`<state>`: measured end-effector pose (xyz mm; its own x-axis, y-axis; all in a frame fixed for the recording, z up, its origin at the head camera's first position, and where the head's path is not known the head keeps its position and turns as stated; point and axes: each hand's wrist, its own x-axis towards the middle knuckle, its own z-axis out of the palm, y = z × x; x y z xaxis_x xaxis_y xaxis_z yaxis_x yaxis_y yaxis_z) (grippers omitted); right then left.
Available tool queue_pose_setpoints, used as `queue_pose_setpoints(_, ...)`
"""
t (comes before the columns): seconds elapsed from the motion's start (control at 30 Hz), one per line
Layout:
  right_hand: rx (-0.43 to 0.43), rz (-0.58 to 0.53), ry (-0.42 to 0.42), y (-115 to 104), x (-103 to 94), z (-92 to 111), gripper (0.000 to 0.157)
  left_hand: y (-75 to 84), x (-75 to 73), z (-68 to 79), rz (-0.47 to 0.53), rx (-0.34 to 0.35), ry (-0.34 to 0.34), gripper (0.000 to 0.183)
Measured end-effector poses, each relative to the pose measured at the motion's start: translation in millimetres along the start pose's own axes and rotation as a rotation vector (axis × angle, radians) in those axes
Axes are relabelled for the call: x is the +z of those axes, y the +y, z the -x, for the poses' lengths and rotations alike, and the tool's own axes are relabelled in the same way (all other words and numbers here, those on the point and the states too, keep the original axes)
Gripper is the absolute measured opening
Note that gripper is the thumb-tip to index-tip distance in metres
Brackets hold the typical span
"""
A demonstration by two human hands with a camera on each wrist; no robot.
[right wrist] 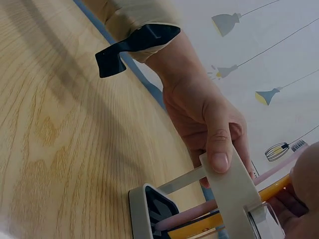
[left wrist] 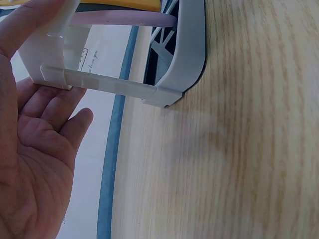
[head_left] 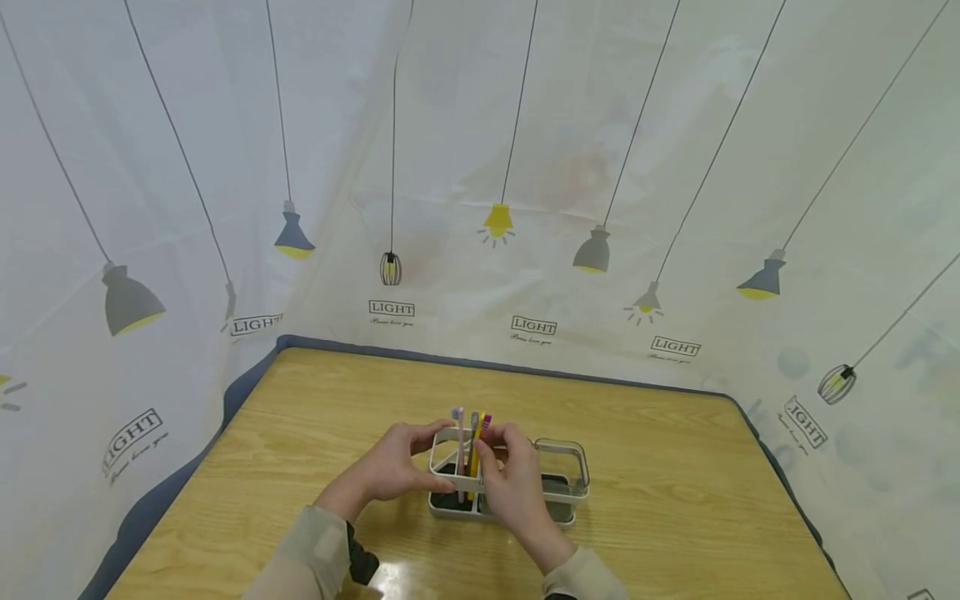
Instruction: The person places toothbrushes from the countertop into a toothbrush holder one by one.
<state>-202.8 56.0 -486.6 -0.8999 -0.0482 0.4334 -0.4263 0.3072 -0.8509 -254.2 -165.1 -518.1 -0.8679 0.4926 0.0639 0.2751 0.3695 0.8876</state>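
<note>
A white toothbrush holder [head_left: 453, 511] with a dark base insert stands on the table, its raised upper frame [right wrist: 232, 196] joined to the base by a thin post. My left hand [head_left: 386, 467] grips that frame at its left end, with the thumb on the near side in the head view. A pink toothbrush [head_left: 461, 458] stands upright in the left part of the holder, its foot in the base. Beside it is a yellow toothbrush [right wrist: 199, 225], and my right hand [head_left: 513, 479] pinches it near the top. Magenta bristles and a grey brush head show close to those fingers.
A clear cup [head_left: 562, 458] with a dark rim sits at the right end of the holder. Wooden tabletop [head_left: 675, 483] surrounds the holder. Behind the table's far edge hangs a pale sheet [head_left: 450, 167] printed with lamps.
</note>
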Motion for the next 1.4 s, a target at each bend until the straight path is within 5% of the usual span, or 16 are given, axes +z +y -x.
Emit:
queue_pose_setpoints(0.4, 0.042, 0.05, -0.058, 1.0, -3.3, -1.7, 0.006, -1.6, -0.4, -2.4, 0.016, 0.015, -0.016, 0.094)
queue_pose_setpoints(0.8, 0.212, 0.021, -0.132, -3.8, -29.9, -5.9, 0.014, -0.8, 2.3, -3.7, 0.033, 0.008, -0.029, 0.095)
queue_pose_setpoints(1.4, 0.108, 0.154, -0.055, 5.7, -72.2, -8.8, 0.02, -9.5, -5.6, -4.8, -0.042, 0.005, -0.03, 0.104)
